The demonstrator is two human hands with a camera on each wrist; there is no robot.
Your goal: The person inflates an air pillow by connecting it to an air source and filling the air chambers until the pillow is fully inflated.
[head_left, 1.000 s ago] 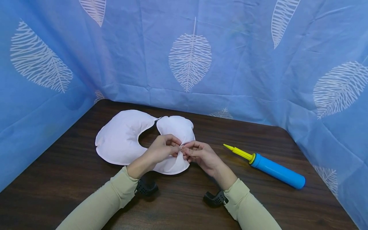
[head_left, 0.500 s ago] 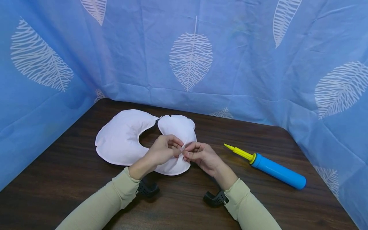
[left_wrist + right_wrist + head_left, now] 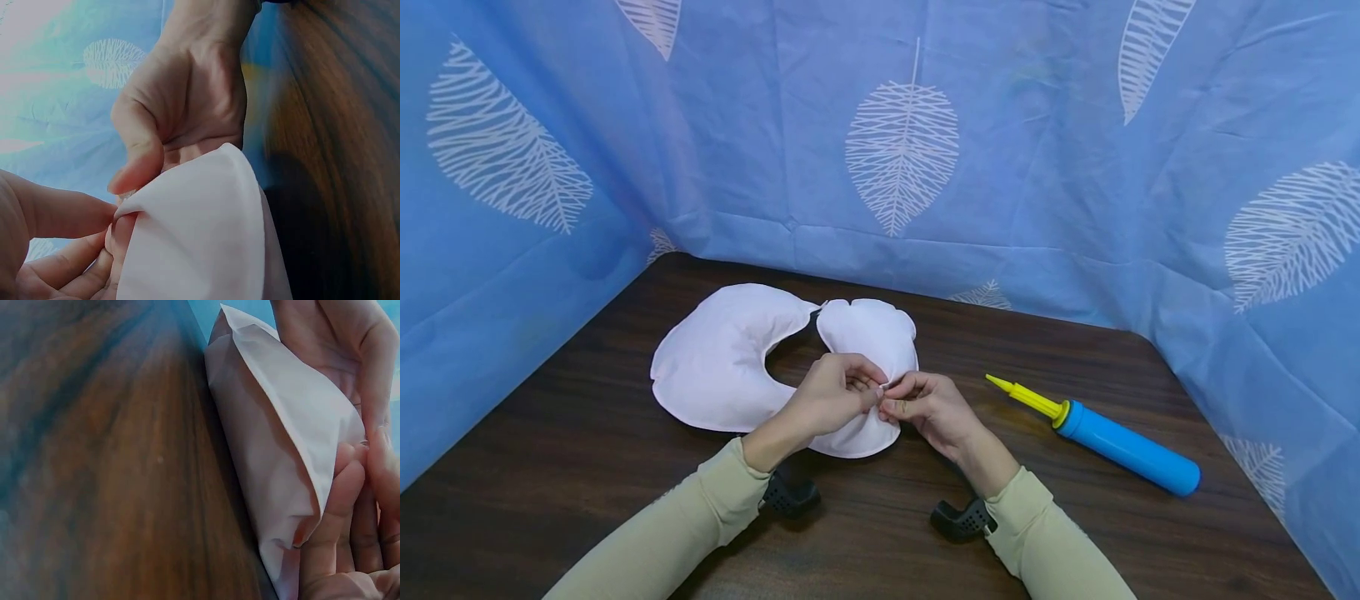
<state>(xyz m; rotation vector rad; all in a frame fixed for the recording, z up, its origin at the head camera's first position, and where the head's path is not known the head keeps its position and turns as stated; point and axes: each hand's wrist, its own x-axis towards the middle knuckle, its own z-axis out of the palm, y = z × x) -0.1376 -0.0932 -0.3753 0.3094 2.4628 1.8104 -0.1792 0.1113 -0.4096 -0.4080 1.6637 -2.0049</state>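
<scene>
A pale pink U-shaped inflatable neck pillow [image 3: 711, 367] lies on the table, puffed out. My left hand [image 3: 829, 398] pinches the raised fabric of its right arm between thumb and finger. Close against it, the right hand [image 3: 938, 412] pinches the same spot, the fingertips of both hands nearly meeting. In the left wrist view a small clear bit, perhaps a valve [image 3: 128, 195], peeks out under the right thumb; the fingers and cloth hide most of it. The right wrist view shows the pillow's seamed edge [image 3: 281, 419] standing up beside the fingers.
A blue hand pump [image 3: 1127, 450] with a yellow nozzle [image 3: 1022, 396] lies to the right of the hands on the dark wooden table [image 3: 880, 550]. Blue leaf-patterned curtain [image 3: 1022, 192] surrounds the back and sides.
The left hand has shifted slightly right, toward the right hand, and the pillow's right part has edged right with it. Both hands keep pinching. The pump lies as before.
</scene>
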